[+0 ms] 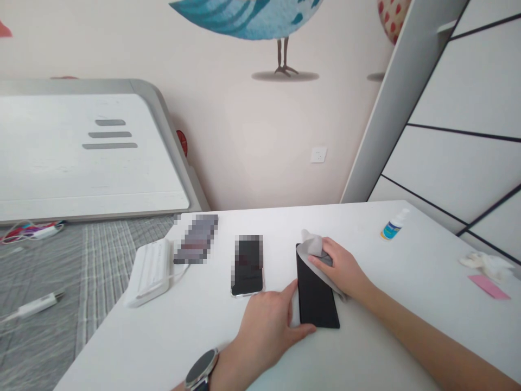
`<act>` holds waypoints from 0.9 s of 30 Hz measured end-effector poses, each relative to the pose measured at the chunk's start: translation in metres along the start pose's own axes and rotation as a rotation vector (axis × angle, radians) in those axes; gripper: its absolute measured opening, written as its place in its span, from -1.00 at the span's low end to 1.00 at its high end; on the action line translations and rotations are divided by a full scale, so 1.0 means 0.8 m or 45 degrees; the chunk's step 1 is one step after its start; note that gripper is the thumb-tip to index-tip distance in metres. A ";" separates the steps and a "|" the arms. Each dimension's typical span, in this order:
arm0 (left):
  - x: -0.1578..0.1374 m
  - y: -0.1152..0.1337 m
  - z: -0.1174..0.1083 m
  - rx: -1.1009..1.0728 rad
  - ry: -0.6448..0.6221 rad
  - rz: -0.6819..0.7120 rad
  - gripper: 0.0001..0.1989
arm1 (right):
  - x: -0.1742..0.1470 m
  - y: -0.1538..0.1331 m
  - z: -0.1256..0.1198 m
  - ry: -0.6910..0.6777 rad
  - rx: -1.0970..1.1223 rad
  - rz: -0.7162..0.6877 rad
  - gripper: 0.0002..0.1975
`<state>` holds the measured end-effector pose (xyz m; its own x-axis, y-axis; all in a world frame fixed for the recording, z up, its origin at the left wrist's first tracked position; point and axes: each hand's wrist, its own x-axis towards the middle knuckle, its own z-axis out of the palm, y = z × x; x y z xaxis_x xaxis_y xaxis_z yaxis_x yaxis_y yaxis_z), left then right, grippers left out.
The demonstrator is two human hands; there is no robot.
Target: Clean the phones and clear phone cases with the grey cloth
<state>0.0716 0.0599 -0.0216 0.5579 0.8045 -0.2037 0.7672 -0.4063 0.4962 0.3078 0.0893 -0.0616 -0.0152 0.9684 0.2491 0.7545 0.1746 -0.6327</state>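
A flat black rectangular device (315, 296), like a phone or small tablet, lies on the white table (378, 304). My left hand (268, 323), a watch at its wrist, holds it steady: the index finger touches its left edge, and the thumb lies at its bottom edge. With its fingers closed round a grey cloth (312, 243), my right hand (344, 266) presses on the device's upper right part, which the cloth covers. Left of the device lies a phone (248, 271) in a clear case, apart from my left hand.
Another phone (197, 239), blurred out, lies farther left near a white power strip (150, 269) with a cable. To the right are a small spray bottle (394, 225), crumpled tissue (488, 266) and a pink slip (488, 286). A bed with grey bedding (101, 271) adjoins the table.
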 end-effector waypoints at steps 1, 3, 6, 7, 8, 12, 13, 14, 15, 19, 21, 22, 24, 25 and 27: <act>0.000 0.001 -0.001 0.034 0.002 0.000 -0.42 | 0.000 0.001 0.002 -0.013 -0.069 -0.059 -0.65; -0.001 0.003 -0.002 0.083 0.005 0.005 -0.42 | -0.002 0.003 0.004 -0.053 -0.181 -0.172 -0.62; -0.001 0.006 -0.001 0.154 0.018 0.020 -0.40 | -0.007 0.000 0.006 -0.190 -0.336 -0.287 -0.47; -0.001 0.007 -0.001 0.186 0.025 0.020 -0.41 | -0.010 -0.003 0.006 -0.249 -0.368 -0.305 -0.42; -0.001 0.008 -0.001 0.220 0.030 0.014 -0.44 | -0.013 -0.007 0.006 -0.304 -0.392 -0.316 -0.37; -0.001 0.008 0.000 0.298 0.034 -0.019 -0.52 | -0.023 -0.027 0.000 -0.444 -0.442 -0.336 -0.33; -0.001 0.008 0.001 0.301 0.032 -0.022 -0.52 | -0.025 -0.031 -0.001 -0.460 -0.449 -0.336 -0.33; -0.001 0.008 0.001 0.303 0.030 -0.023 -0.52 | -0.026 -0.035 -0.003 -0.471 -0.452 -0.336 -0.33; -0.001 0.007 0.002 0.306 0.028 -0.023 -0.52 | -0.028 -0.038 -0.004 -0.478 -0.451 -0.338 -0.32; -0.002 0.006 0.005 0.318 0.017 -0.024 -0.54 | -0.032 -0.045 -0.004 -0.488 -0.433 -0.355 -0.32; -0.004 0.005 0.006 0.313 0.017 -0.011 -0.56 | -0.035 -0.046 -0.003 -0.486 -0.424 -0.359 -0.32; -0.005 0.005 0.006 0.309 0.014 0.000 -0.57 | -0.036 -0.047 -0.002 -0.483 -0.420 -0.362 -0.33; -0.007 0.006 0.006 0.302 0.005 0.017 -0.60 | -0.039 -0.047 -0.002 -0.480 -0.404 -0.374 -0.34; -0.008 0.006 0.005 0.300 -0.002 0.020 -0.61 | -0.040 -0.047 -0.003 -0.484 -0.388 -0.386 -0.35; -0.010 0.007 0.003 0.294 -0.016 0.022 -0.64 | -0.041 -0.047 -0.006 -0.517 -0.330 -0.419 -0.34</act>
<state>0.0718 0.0501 -0.0189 0.5746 0.7916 -0.2078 0.8085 -0.5097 0.2941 0.2830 0.0498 -0.0426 -0.4879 0.8702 0.0689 0.8027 0.4782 -0.3563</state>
